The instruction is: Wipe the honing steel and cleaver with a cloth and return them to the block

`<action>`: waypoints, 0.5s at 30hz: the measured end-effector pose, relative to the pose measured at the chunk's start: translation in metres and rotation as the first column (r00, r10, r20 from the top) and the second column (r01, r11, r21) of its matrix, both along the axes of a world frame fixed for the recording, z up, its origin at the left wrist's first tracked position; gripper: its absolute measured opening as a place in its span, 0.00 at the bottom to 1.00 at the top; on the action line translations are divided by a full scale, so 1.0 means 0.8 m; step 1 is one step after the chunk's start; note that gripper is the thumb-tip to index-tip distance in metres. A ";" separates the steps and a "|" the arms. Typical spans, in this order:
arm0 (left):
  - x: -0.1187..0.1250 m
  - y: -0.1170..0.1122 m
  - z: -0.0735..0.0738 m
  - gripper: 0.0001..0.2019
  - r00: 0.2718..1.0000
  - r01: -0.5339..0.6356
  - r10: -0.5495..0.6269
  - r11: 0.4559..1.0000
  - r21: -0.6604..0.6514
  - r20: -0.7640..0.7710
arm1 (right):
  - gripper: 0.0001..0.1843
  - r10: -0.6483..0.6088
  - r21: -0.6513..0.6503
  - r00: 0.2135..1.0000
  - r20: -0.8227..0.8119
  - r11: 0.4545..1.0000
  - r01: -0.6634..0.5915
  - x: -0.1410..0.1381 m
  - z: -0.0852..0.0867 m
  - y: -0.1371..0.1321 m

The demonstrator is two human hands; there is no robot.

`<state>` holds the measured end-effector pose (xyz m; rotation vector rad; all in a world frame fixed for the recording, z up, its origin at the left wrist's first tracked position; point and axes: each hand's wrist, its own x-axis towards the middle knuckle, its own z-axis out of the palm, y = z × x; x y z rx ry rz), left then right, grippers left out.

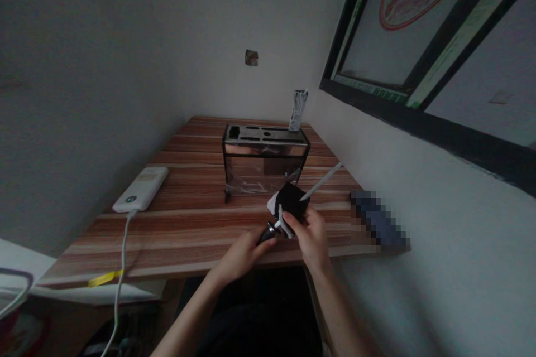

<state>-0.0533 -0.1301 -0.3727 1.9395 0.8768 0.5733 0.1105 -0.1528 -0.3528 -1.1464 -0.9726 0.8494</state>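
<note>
Left-hand fingers (pixel 268 244): closed on the black handle (pixel 267 234) of a long, pale-bladed tool (pixel 321 181) | Right-hand fingers (pixel 293 223): gripping a black-and-white, cloth-like piece (pixel 293 198) around it | Place: near side of the clear-sided, silver-topped rectangular holder (pixel 267 149) on the brown-striped worktop (pixel 188 217)

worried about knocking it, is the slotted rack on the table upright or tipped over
Upright: the slotted rack has its slotted top facing up and its lower side down by the wooden table.
</note>
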 end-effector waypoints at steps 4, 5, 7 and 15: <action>-0.001 -0.001 0.004 0.16 0.999 -0.007 0.008 1.000 0.027 -0.054 | 0.15 -0.061 0.055 0.998 0.017 0.997 0.060 0.019 0.009 0.007; -0.001 -0.002 0.004 0.16 0.998 -0.008 0.009 1.000 0.028 -0.054 | 0.14 -0.076 0.070 0.997 0.018 0.995 0.075 0.024 0.013 0.008; -0.001 -0.002 0.004 0.16 0.999 -0.002 0.003 1.000 0.026 -0.039 | 0.13 -0.106 0.102 0.994 0.017 0.989 0.103 0.033 0.022 0.011; -0.001 -0.003 0.003 0.17 0.999 0.029 -0.028 1.000 0.002 -0.028 | 0.14 -0.214 0.207 0.977 -0.009 0.955 0.211 0.079 0.059 0.024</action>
